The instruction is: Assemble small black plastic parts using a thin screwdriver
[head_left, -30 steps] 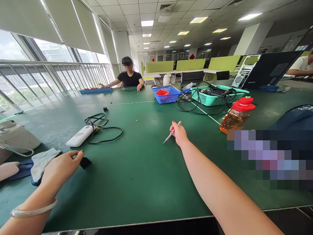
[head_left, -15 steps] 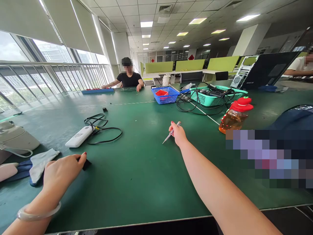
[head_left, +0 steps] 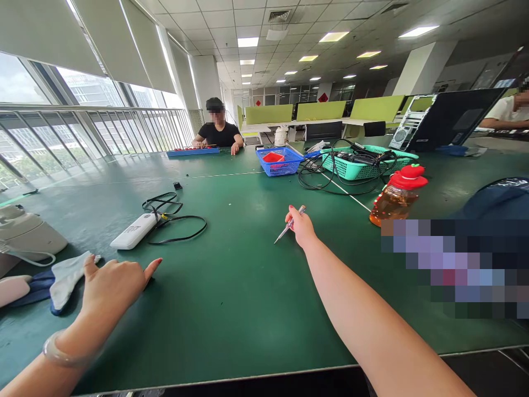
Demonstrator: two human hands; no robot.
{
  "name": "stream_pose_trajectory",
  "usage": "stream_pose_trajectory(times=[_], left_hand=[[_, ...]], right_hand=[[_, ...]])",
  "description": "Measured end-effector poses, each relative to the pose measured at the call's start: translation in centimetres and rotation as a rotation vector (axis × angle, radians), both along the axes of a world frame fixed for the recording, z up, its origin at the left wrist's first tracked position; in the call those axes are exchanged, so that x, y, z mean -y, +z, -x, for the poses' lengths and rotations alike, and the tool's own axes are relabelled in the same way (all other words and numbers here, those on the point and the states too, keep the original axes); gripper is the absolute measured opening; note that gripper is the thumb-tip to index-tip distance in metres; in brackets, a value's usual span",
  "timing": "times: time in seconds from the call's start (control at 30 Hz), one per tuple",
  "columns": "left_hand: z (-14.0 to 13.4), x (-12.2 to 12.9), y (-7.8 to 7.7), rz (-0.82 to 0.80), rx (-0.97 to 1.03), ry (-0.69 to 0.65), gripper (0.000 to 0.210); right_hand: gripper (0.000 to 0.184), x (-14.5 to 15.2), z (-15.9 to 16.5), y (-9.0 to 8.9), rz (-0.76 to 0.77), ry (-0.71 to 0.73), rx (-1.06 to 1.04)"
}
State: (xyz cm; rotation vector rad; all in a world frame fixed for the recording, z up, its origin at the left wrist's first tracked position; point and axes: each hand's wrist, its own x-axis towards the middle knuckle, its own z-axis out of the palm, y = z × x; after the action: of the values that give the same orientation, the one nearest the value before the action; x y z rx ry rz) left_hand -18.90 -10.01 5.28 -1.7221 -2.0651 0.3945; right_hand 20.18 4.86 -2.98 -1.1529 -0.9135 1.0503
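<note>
Fingers of the right hand [head_left: 303, 227] are closed on a slim, straight screwdriver [head_left: 283, 232] with a clear handle and metal shaft. Its long axis slants across the view: tip to the left and nearer the wearer, butt to the right and farther off. Tip contact with the smooth, dull-green tabletop [head_left: 231, 303] cannot be determined.

Left hand [head_left: 113, 278]: palm down, one digit stretched rightward, others bent; whether they grip anything cannot be told. A dark patch beneath the outstretched digit is mostly hidden.

Obstructions near the left fingers: just beyond, a flat, white, rounded-edged box [head_left: 134, 232], with a thin black looped cable [head_left: 185, 240] reaching toward the right fingers; to the left, a soft, creased, pale-blue and navy cloth [head_left: 68, 278], and past it a bulky off-white container [head_left: 33, 234].

Beyond the right fingers, well apart: a blue latticed plastic basket [head_left: 285, 169] and, farther right, a turquoise latticed plastic basket [head_left: 351, 172] heaped with tangled black cables [head_left: 316, 184]. Rightward of these fingers stands a transparent bottle [head_left: 394, 203] with amber contents and a glossy red lid.
</note>
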Motion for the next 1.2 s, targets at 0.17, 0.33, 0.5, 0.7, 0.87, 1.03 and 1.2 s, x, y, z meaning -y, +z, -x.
stream_pose_trajectory(times=[0.17, 0.33, 0.5, 0.7, 0.87, 1.03, 1.2], left_hand=[[2.7, -0.3, 2.3, -0.022, 0.243, 0.299, 0.071], [8.0, 0.4, 0.3, 0.004, 0.444, 0.08, 0.064], [9.7, 1.6, -3.2, 0.086, 0.555, 0.005, 0.066], [7.5, 1.8, -1.6, -0.113, 0.546, -0.021, 0.066], [6.3, 1.1, -1.6, -0.093, 0.663, -0.316, 0.059], [6.3, 0.4, -2.7, 0.109, 0.714, -0.301, 0.061], [6.6, 0.2, -2.4, 0.111, 0.762, -0.284, 0.064]], right_hand=[[0.051, -0.1, 0.0, -0.1, 0.001, -0.005, 0.003], [0.051, 0.0, 0.0, 0.0, 0.001, 0.002, -0.009], [0.051, 0.2, 0.1, 0.2, 0.007, 0.007, -0.017], [0.052, 0.3, 0.1, 0.4, 0.006, 0.0, 0.0], [0.052, 0.3, 0.1, 0.4, -0.004, 0.003, 0.006], [0.052, 0.2, 0.0, 0.2, -0.003, 0.006, 0.012], [0.053, 0.0, 0.0, 0.1, -0.004, 0.0, 0.011]])
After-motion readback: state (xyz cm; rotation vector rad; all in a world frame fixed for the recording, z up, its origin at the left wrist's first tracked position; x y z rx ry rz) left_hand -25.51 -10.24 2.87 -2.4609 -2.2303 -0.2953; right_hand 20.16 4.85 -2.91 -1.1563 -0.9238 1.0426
